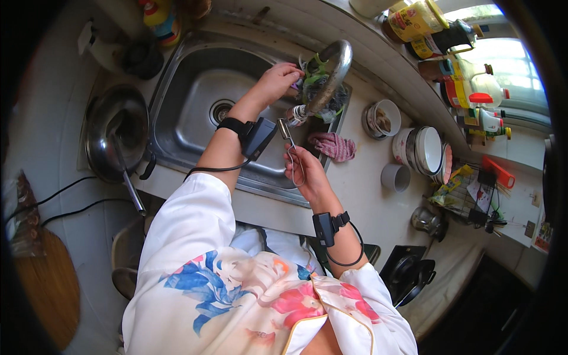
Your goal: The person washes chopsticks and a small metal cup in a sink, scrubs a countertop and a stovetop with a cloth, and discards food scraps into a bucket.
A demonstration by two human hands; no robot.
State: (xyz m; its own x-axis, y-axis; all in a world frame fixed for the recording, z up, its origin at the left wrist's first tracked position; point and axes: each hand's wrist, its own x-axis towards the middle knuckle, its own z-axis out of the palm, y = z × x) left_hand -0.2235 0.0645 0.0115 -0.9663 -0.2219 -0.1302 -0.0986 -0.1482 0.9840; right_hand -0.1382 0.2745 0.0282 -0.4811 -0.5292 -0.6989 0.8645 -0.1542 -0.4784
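Note:
My right hand (308,173) grips the looped wire handle of a metal peeler (284,129) over the right part of the stainless steel sink (191,104). The peeler's head points up toward the spout of the curved metal faucet (344,64). At the back of the sink, my left hand (277,82) reaches to a heap of scrubbing pads and green netting (316,84). Something purple shows by its fingertips; whether the fingers hold it is unclear. A pink checked cloth (333,145) hangs over the sink's right rim.
Left of the sink sits a wok (117,106) with a utensil handle (126,173) jutting forward. Rightward on the counter are small bowls (387,116), stacked bowls (428,148) and a grey cup (395,178). Bottles (486,91) line the windowsill. A bottle (162,24) stands behind the sink.

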